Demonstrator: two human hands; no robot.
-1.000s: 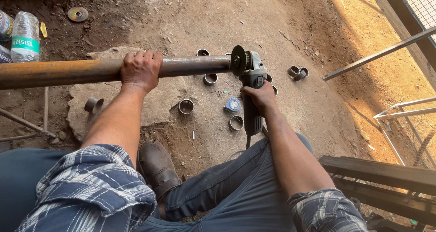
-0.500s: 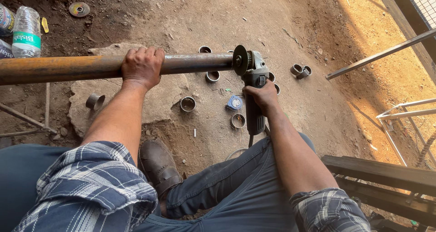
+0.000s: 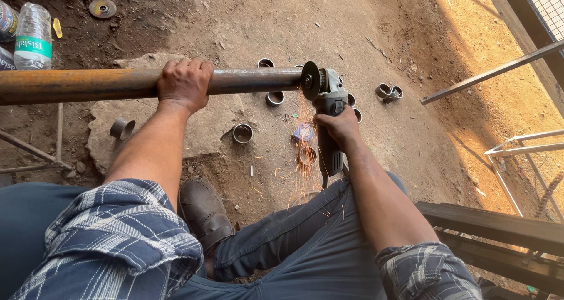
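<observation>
A long rusty steel pipe runs level from the left edge to the middle of the view. My left hand is clamped over it from above. My right hand grips the body of a grey angle grinder. Its disc is against the pipe's right end, and orange sparks fall toward my leg. Several short cut pipe rings lie on the dirt below the pipe.
A flat stone lies under the pipe, by my brown shoe. Plastic bottles and a used disc sit at top left. Thin metal rods and a dark steel frame stand at right.
Sparks now stream down from the disc at the pipe's end; none showed before. Both hands keep their grip, and the view has shifted slightly.
</observation>
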